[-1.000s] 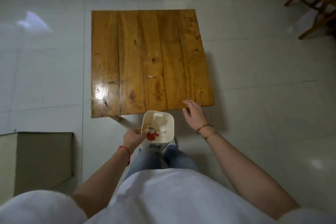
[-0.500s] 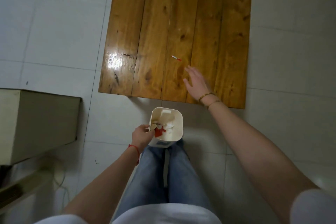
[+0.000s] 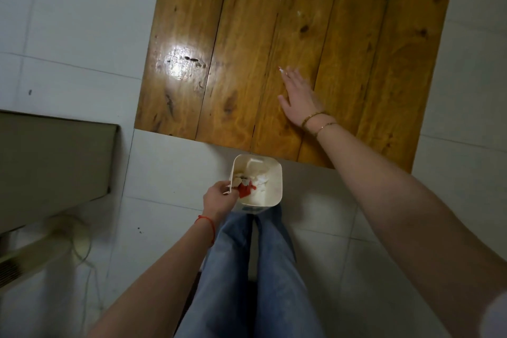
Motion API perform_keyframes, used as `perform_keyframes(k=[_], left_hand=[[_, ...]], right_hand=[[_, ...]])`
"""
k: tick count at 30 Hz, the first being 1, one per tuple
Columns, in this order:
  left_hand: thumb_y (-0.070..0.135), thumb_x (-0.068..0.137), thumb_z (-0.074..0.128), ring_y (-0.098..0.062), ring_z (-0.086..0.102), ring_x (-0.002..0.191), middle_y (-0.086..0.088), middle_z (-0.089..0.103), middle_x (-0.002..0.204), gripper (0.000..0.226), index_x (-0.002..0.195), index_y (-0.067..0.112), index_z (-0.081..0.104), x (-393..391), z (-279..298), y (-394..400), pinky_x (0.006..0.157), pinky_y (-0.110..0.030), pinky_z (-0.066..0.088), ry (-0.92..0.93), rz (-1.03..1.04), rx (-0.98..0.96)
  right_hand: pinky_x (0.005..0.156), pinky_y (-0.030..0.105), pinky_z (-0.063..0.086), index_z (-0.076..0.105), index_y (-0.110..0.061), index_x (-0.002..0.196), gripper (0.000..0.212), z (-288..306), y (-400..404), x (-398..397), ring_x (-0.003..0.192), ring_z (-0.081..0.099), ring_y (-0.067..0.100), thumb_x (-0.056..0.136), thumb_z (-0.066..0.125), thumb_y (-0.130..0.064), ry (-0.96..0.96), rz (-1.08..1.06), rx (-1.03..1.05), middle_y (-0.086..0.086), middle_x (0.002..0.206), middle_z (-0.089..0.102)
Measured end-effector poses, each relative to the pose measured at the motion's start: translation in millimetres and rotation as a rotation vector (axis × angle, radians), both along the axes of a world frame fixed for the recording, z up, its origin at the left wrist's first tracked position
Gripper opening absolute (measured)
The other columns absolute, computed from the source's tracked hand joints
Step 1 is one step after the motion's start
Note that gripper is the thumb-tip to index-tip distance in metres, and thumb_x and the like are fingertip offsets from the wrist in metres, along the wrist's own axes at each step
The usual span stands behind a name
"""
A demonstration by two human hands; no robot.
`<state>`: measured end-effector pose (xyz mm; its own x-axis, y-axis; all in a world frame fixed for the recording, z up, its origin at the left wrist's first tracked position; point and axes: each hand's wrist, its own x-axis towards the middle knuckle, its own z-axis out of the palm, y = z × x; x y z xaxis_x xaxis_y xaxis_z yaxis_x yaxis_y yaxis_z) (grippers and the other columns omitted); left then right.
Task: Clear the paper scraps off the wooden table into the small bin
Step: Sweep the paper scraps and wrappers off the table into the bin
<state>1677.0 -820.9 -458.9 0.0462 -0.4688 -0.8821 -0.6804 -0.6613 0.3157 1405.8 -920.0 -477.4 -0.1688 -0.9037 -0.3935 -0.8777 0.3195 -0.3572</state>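
Observation:
A wooden plank table (image 3: 356,68) fills the top of the view. My right hand (image 3: 300,97) lies flat over it with fingers spread, its fingertips touching a small white paper scrap (image 3: 281,70). A small white bin (image 3: 270,197) stands on the floor just below the table's near edge, between the table and my knees. White and red paper scraps (image 3: 248,186) lie inside it. My left hand (image 3: 219,196) grips the bin's left rim.
A beige cabinet or box (image 3: 55,162) stands at the left on the white tiled floor (image 3: 68,35), with a cord below it. My jeans-clad legs (image 3: 247,277) are right behind the bin.
My right hand has reached from the table's near edge forward across the top to the small scrap. The view has come closer to the table. My left hand stays on the bin's rim.

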Motion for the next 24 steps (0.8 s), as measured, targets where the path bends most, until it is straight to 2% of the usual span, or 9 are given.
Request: perform_keyframes(k=[5, 9, 14, 16, 20, 24], left_hand=[[0.025, 0.082, 0.066, -0.024, 0.061, 0.104, -0.011, 0.065, 0.121, 0.046, 0.125, 0.01, 0.057, -3.4, -7.5, -7.9, 0.096, -0.036, 0.05, -0.009, -0.007, 0.011], [0.024, 0.081, 0.065, -0.026, 0.062, 0.106, -0.011, 0.066, 0.12, 0.047, 0.126, 0.009, 0.058, -6.5, -2.5, -7.8, 0.095, -0.034, 0.049, -0.014, -0.015, -0.008], [0.026, 0.081, 0.065, -0.025, 0.062, 0.106, -0.011, 0.067, 0.119, 0.045, 0.123, 0.009, 0.06, -10.3, 13.6, 3.0, 0.093, -0.032, 0.048, 0.005, -0.014, -0.008], [0.026, 0.081, 0.065, -0.025, 0.062, 0.107, -0.011, 0.067, 0.119, 0.046, 0.123, 0.009, 0.06, -10.4, 22.0, 9.1, 0.096, -0.034, 0.048, 0.011, -0.014, -0.003], [0.024, 0.081, 0.066, -0.027, 0.06, 0.111, -0.012, 0.065, 0.122, 0.046, 0.125, 0.009, 0.058, -8.1, 41.5, 22.6, 0.1, -0.039, 0.047, 0.01, -0.005, 0.017], [0.024, 0.081, 0.067, -0.027, 0.061, 0.111, -0.012, 0.066, 0.121, 0.046, 0.124, 0.01, 0.059, -6.3, 65.1, 35.7, 0.1, -0.04, 0.047, 0.021, -0.014, 0.011]], right_hand=[[0.12, 0.035, 0.007, 0.014, -0.014, 0.15, 0.056, 0.4, 31.0, 14.1, 0.147, 0.01, 0.02, 0.099, 0.032, -0.03, 0.027, 0.151, -0.057, 0.006, 0.159, 0.017], [0.12, 0.037, 0.005, 0.013, -0.015, 0.15, 0.057, 7.4, 93.1, 47.0, 0.147, 0.008, 0.02, 0.098, 0.03, -0.032, 0.016, 0.369, 0.018, 0.005, 0.159, 0.014], [0.119, 0.034, -0.002, 0.016, -0.015, 0.149, 0.055, 14.7, 169.6, 91.7, 0.148, 0.003, 0.018, 0.099, 0.032, -0.031, -0.146, 0.475, 0.097, 0.005, 0.16, 0.011], [0.12, 0.032, -0.002, 0.021, -0.014, 0.149, 0.053, 20.1, 186.8, 100.2, 0.148, 0.005, 0.017, 0.1, 0.033, -0.029, -0.223, 0.411, 0.096, 0.004, 0.159, 0.015], [0.121, 0.04, 0.015, 0.026, -0.013, 0.147, 0.052, 37.3, 201.4, 100.5, 0.147, 0.011, 0.017, 0.099, 0.038, -0.027, -0.311, 0.02, 0.07, 0.005, 0.158, 0.021], [0.112, 0.026, 0.013, 0.021, -0.016, 0.149, 0.055, 58.3, 216.3, 93.9, 0.145, 0.017, 0.017, 0.098, 0.038, -0.031, -0.287, -0.346, 0.115, 0.002, 0.159, 0.018]])
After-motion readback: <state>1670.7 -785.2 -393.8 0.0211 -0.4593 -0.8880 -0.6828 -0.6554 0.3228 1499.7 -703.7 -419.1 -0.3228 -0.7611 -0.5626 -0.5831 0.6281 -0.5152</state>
